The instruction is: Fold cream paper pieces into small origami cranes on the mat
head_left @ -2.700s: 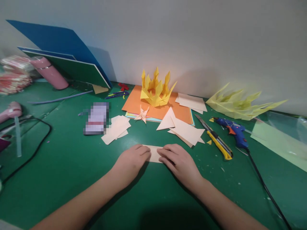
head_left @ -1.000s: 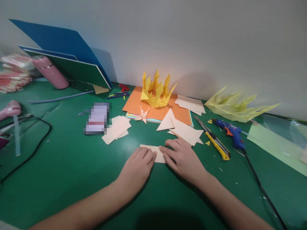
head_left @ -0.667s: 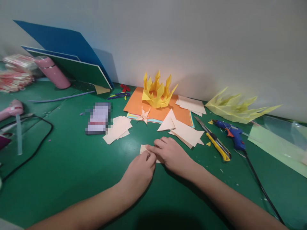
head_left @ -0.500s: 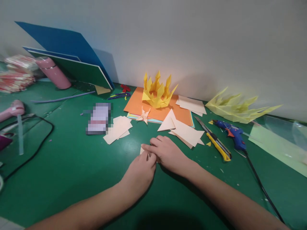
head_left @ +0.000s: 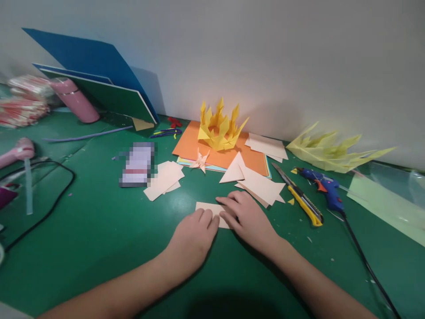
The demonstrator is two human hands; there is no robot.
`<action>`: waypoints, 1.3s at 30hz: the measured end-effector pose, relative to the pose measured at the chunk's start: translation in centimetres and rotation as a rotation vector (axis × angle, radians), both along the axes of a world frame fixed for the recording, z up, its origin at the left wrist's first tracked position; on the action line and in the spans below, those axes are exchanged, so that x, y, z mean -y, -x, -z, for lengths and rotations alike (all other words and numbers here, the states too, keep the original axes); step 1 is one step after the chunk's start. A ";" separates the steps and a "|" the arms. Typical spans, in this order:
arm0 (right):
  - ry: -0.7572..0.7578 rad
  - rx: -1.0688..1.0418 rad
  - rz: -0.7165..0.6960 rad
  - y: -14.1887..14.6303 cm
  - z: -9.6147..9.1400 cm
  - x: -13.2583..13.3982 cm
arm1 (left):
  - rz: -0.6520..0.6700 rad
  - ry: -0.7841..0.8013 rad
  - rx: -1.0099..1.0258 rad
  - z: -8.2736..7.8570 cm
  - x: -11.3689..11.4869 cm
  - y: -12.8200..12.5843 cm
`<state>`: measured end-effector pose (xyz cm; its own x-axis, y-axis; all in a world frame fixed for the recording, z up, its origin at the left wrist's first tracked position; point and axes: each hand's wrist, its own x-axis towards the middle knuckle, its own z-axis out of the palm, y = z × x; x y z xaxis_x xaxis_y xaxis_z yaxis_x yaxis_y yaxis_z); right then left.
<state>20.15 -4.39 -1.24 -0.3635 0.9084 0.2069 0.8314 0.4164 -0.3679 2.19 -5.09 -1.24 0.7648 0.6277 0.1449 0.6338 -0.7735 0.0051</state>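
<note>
A small folded strip of pale peach paper (head_left: 207, 207) lies flat on the green mat (head_left: 99, 230) in front of me. My left hand (head_left: 194, 237) presses down on its near left part with the fingers lying flat and together. My right hand (head_left: 247, 217) rests on its right end, fingers stretched out over the paper. Most of the strip is hidden under the two hands. Neither hand grips anything.
Loose peach paper pieces (head_left: 164, 177) and triangles (head_left: 255, 181) lie behind my hands. An orange sheet stack (head_left: 189, 141) carries a yellow folded crown (head_left: 221, 126). A yellow utility knife (head_left: 303, 199) and blue glue gun (head_left: 323, 188) lie right, with its black cord (head_left: 365, 261). Boards (head_left: 99, 84) lean at the back left.
Half a second ago both hands pinched the strip's left end, right hand reaching over. Now the right hand has slid back rightward and both hands lie flat on the paper.
</note>
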 end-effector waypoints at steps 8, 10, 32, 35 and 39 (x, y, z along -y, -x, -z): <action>0.196 -0.199 0.069 0.6 -0.5 -0.6 | -0.244 0.187 0.335 -0.7 -2.7 1.3; 0.226 -0.281 0.077 0.5 -0.5 -0.6 | -0.300 0.252 0.375 -0.7 -2.8 1.3; 0.178 -0.579 -0.448 0.3 0.2 0.0 | -0.485 0.885 0.983 -1.1 -3.6 1.2; 0.118 -0.552 -0.438 0.6 0.7 -0.1 | -0.495 0.923 0.973 -1.1 -3.5 1.1; 0.108 -0.541 -0.405 0.8 1.1 -0.2 | -0.454 1.049 1.035 -0.8 -3.4 0.9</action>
